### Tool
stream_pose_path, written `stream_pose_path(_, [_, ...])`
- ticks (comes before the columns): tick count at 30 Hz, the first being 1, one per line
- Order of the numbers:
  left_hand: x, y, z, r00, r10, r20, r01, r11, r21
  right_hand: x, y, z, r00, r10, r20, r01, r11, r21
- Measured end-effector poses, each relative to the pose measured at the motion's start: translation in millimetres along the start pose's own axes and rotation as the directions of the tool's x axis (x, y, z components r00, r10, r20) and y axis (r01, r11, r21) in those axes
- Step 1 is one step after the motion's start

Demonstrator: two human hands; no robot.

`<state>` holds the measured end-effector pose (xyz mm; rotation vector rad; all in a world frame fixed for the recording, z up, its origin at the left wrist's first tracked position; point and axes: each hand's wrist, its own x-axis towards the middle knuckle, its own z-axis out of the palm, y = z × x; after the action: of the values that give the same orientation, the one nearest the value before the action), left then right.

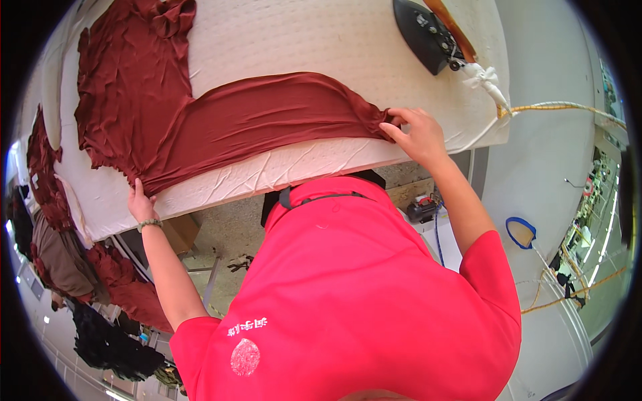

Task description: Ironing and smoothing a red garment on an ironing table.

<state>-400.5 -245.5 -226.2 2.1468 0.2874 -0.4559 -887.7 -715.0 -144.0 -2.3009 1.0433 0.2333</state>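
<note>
The right hand [421, 137] pinches the sleeve end [376, 120] and the left hand [142, 204] the near edge of a maroon garment [150, 123] spread on the padded ironing table [287, 40], where uneven pulling could skew it.

garment [177, 127] left of iron [422, 35], on table [301, 40]

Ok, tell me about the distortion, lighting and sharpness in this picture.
Head view: straight edges bow near the black rim; the padded table is brightly lit, its near side tinged pink; the left hand, right hand and dark red garment look fairly sharp; far-right clutter is hard to make out.
</note>
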Motion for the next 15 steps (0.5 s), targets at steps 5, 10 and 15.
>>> stream_pose_path(5, [46, 46, -36, 0.954, -0.116, 0.277, 0.16, 0.977, -0.142, 21, -23, -18, 0.973, 0.113, 0.201, -0.129, 0.989, 0.07])
stream_pose_path(10, [39, 173, -15, 0.962, 0.056, 0.266, 0.015, 0.966, -0.259, 6, -25, 3, 0.976, 0.109, 0.191, -0.08, 0.985, -0.153])
stream_pose_path(15, [20, 150, 4, 0.956, 0.033, 0.292, -0.013, 0.997, -0.073, -17, 7, 33, 0.992, -0.119, 0.032, 0.12, 0.992, -0.043])
